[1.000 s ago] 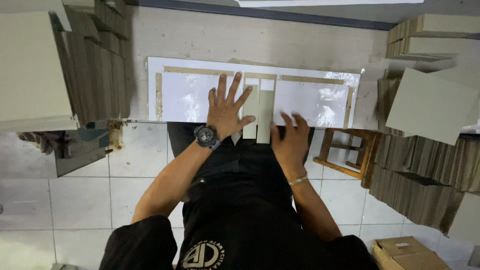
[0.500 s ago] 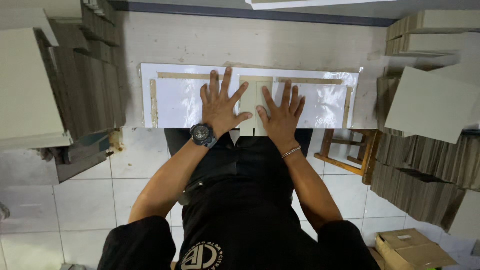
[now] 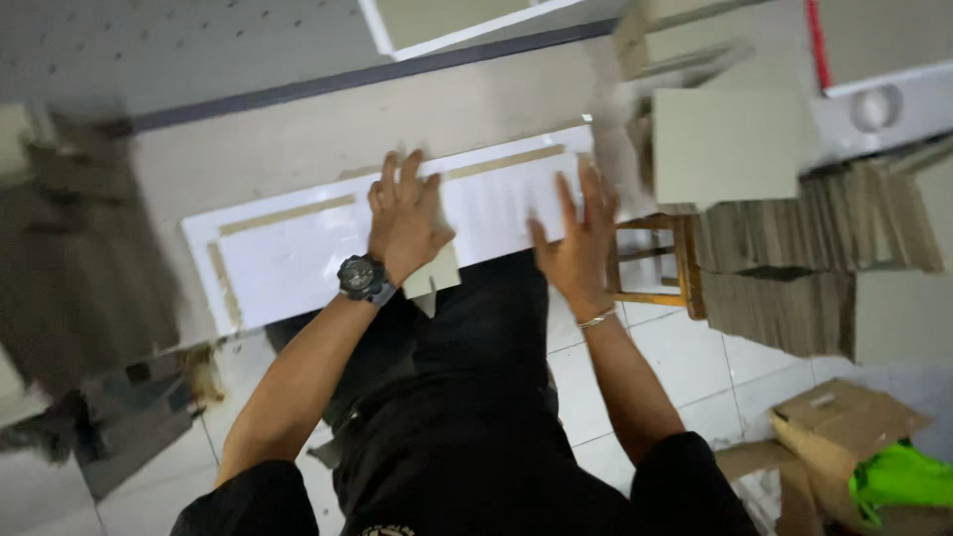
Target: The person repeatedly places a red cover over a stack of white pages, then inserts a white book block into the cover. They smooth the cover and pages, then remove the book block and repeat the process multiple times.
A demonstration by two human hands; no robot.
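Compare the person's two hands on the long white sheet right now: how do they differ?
The left hand lies palm-down flat on the long white sheet, near its middle; the right hand sits at the sheet's right end, tilted more on edge. The left wrist carries a chunky black wristwatch; the right wrist carries a thin silver bracelet. A small grey card piece shows beside the left hand, none by the right. Both have spread fingers.

Both arms reach forward, left hand (image 3: 405,213) and right hand (image 3: 576,243) seemingly flat, fingers spread.
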